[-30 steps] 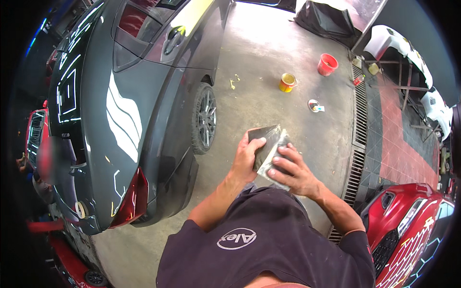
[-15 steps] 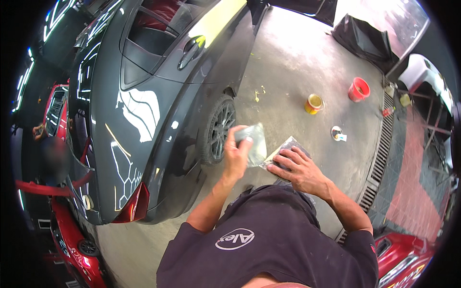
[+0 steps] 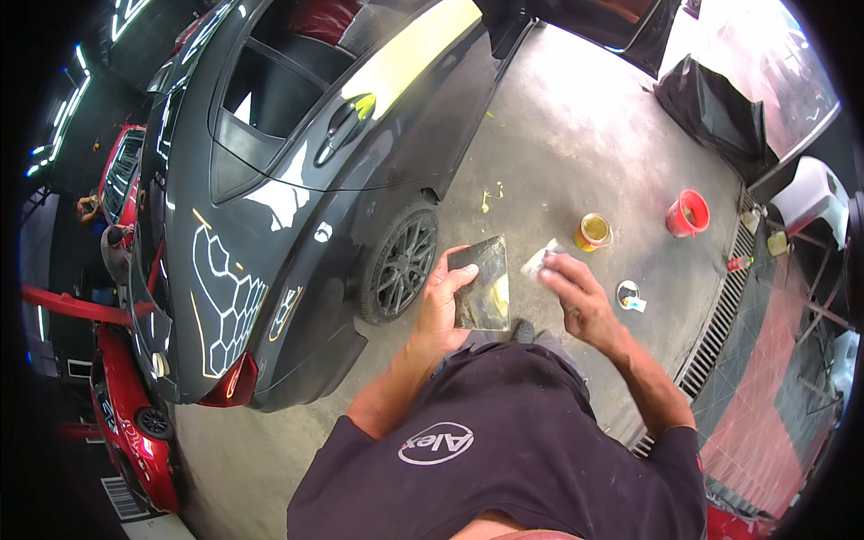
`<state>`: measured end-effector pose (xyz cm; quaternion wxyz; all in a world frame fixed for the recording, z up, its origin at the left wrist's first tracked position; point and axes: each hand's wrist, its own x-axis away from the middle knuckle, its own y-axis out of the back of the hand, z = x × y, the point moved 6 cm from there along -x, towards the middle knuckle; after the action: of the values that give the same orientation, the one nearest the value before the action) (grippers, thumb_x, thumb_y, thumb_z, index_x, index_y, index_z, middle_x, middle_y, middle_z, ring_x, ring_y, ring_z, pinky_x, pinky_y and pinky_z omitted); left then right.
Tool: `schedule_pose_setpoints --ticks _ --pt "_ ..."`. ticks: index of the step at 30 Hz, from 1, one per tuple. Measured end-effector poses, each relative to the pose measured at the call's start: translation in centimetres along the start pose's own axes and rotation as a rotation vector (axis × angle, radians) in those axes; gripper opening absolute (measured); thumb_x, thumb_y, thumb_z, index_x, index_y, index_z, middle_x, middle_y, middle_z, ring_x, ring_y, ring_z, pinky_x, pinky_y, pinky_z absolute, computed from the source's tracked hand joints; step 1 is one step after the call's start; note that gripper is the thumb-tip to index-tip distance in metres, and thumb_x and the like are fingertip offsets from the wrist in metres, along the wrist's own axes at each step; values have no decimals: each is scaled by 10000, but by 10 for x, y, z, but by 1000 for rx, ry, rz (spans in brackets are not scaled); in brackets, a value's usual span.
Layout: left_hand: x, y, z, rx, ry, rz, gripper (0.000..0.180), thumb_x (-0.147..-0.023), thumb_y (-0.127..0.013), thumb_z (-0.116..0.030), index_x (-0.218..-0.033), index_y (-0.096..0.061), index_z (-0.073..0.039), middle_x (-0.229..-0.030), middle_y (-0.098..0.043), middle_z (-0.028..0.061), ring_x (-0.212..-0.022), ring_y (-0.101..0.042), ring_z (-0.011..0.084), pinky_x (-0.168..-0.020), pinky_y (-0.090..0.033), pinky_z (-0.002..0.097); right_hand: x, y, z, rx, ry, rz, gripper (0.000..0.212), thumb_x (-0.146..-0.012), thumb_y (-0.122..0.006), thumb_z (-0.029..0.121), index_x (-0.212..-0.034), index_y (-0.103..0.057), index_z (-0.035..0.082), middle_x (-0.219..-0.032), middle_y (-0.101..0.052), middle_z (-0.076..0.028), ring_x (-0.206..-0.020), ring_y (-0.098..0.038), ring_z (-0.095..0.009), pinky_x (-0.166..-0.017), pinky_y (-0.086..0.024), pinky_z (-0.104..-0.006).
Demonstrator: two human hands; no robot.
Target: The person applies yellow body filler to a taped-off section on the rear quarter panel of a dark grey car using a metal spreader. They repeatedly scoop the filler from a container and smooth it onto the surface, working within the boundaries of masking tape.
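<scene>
My left hand (image 3: pixel 441 301) grips a flat rectangular plate (image 3: pixel 477 292) by its left edge, thumb on top. Its dark, shiny surface carries a yellowish smear near the right edge. To the right of the plate and apart from it, my right hand (image 3: pixel 580 292) pinches a small white crumpled wad (image 3: pixel 538 259); cloth or paper, I cannot tell. Left of my hands stands a dark grey car with its rear wheel (image 3: pixel 402 261) nearest to me. A yellow patch (image 3: pixel 414 54) covers part of its door.
On the concrete floor ahead stand a yellow tin (image 3: pixel 593 232) and a red bucket (image 3: pixel 688 214). A small round lid (image 3: pixel 628 292) lies nearer. A drain grate (image 3: pixel 711 337) runs along the right, with a white chair (image 3: pixel 810 193) beyond. Red cars stand far left.
My right hand has lifted off the dark flat piece on my lap and now holds the white wad. The plate in my left hand has turned more upright, its smeared face showing.
</scene>
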<state>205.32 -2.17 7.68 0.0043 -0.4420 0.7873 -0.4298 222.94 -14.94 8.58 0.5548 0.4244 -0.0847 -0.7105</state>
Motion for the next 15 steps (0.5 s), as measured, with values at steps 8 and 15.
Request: schedule_pose_setpoints --ticks 8,15 --pt "-103 27 -2 -461 -347 -113 262 -995 -536 -104 -1241 -571 -20 -1063 -644 77 -981 -640 150 -855 -545 317 -73 -6 -24 261 66 230 678 -761 -678 -6 -1417 -619 155 -1392 -595 -107 -1331 -540 -314 -1146 -421 -491" --pt "-189 6 -46 -641 -492 -68 302 -939 -589 10 -1234 -580 -54 -1044 -660 67 -889 -630 124 -797 -545 289 -104 -22 -82 363 86 504 779 -730 -709 73 -1480 -550 208 -1419 -540 -86 -1391 -460 -304 -1209 -310 -551"
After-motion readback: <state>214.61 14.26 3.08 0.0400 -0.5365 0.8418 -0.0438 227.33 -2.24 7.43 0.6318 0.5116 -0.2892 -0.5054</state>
